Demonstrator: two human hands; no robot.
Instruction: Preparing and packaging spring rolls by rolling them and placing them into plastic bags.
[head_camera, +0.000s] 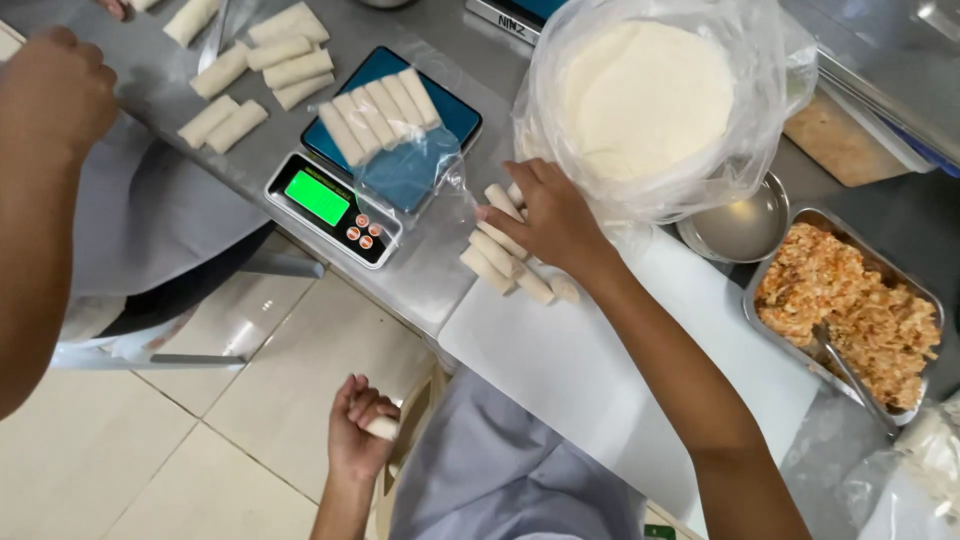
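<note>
Leftmost, left hand (358, 432) hangs below the desk (560, 350) edge, fingers curled round one spring roll (381, 428). Right hand (548, 218) presses flat on the stacked rolls (492, 262) beside the scale (375, 160), fingers spread. Rolls look soft, light, tearable; grip mid-length, gently.

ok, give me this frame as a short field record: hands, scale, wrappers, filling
right hand: resting on a small pile of rolls at the table edge
left hand: below the table, holding one roll
scale: display lit green, five rolls in clear plastic on it
wrappers: round stack inside a clear bag
filling tray: metal, with orange filling
</note>
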